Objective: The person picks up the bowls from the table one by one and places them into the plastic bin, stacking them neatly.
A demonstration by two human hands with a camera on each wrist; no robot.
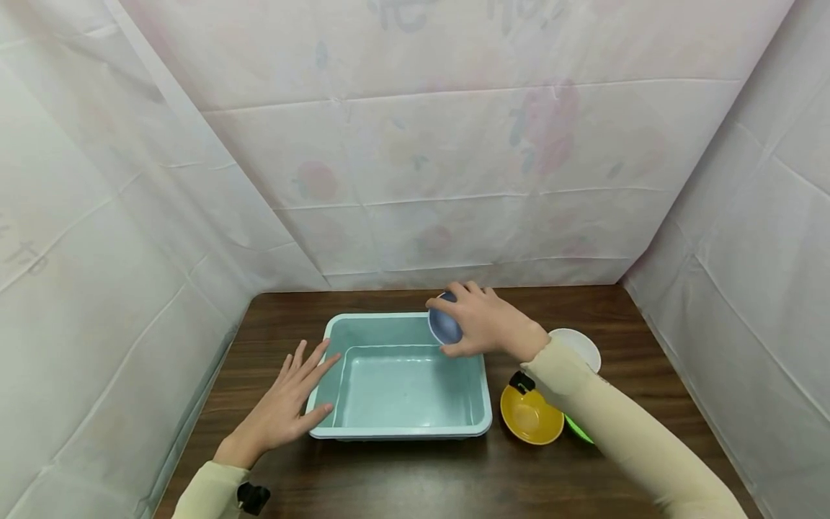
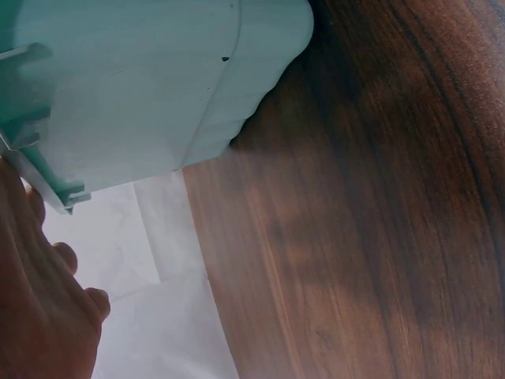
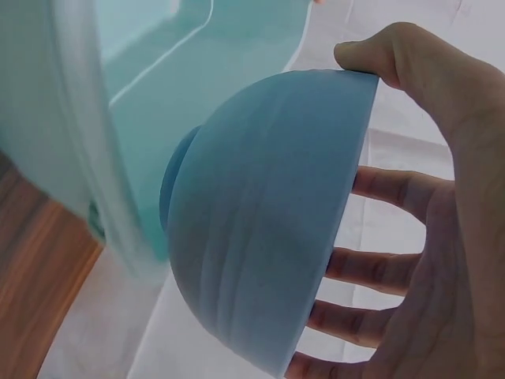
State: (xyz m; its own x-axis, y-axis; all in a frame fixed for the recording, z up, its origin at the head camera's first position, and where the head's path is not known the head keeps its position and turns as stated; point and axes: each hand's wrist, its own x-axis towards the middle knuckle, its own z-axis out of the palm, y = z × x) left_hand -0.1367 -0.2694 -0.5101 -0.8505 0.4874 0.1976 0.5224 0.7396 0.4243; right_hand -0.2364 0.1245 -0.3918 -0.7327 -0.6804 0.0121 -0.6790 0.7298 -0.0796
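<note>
My right hand (image 1: 486, 321) grips a blue bowl (image 1: 444, 326) by its rim, above the back right corner of a pale teal plastic basin (image 1: 402, 393). In the right wrist view the bowl (image 3: 256, 205) is tilted on its side, its foot toward the basin wall; the thumb is at one end of the rim and the fingers spread along the rest. At the basin's left side, my left hand (image 1: 285, 400) has its fingers spread and nearly straight, fingertips at the rim. Its palm holds nothing.
Right of the basin, a yellow bowl (image 1: 532, 417), a white bowl (image 1: 577, 348) and a green dish (image 1: 578, 429) stand on the dark wooden table (image 1: 415, 479), partly covered by my right sleeve. White printed cloth (image 1: 454, 144) hangs behind the table and along both sides.
</note>
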